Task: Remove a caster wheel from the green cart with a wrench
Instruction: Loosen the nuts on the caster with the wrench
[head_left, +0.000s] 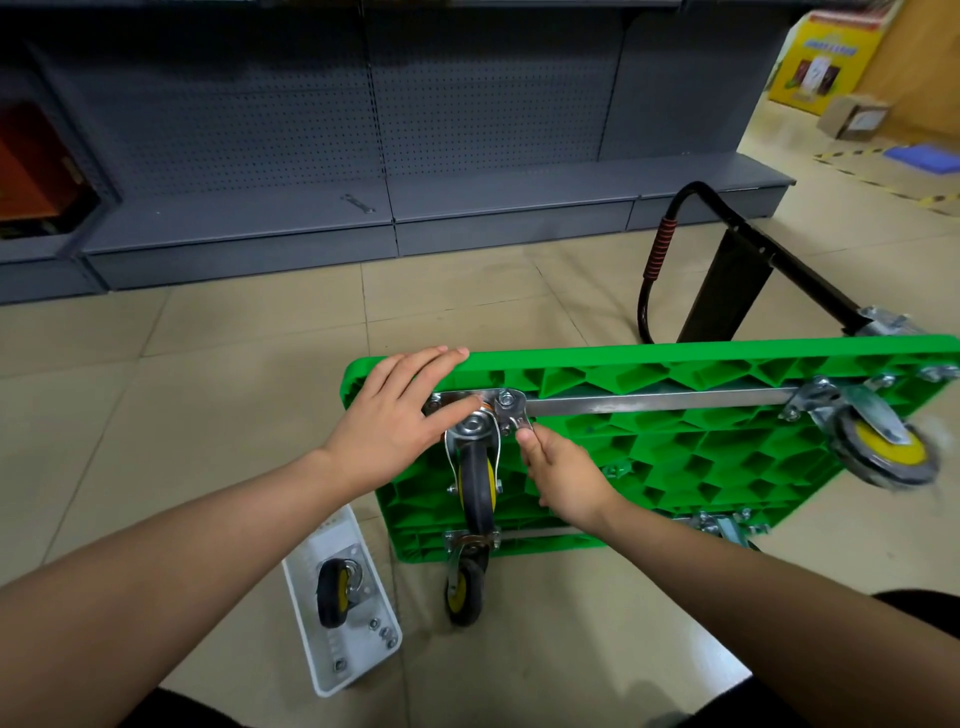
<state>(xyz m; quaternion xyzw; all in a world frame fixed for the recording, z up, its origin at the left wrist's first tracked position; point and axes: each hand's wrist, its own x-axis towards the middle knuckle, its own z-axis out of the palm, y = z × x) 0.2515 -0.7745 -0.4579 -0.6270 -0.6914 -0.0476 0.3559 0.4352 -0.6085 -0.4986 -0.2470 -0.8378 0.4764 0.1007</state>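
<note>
Green cart (675, 441) lies upturned on floor; left hand (400, 415) rests flat, fingers straight, on its edge, right hand (563, 475) grips wrench (511, 415) at caster wheel (478, 478) mounting bolt.

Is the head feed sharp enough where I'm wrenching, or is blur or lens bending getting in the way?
Head view: the wrench and the caster wheel beside it read sharp under soft, even light; the far caster at right is smeared; wide-angle bending curves the grey shelving and the green cart edge; mild glare on the metal rail.
</note>
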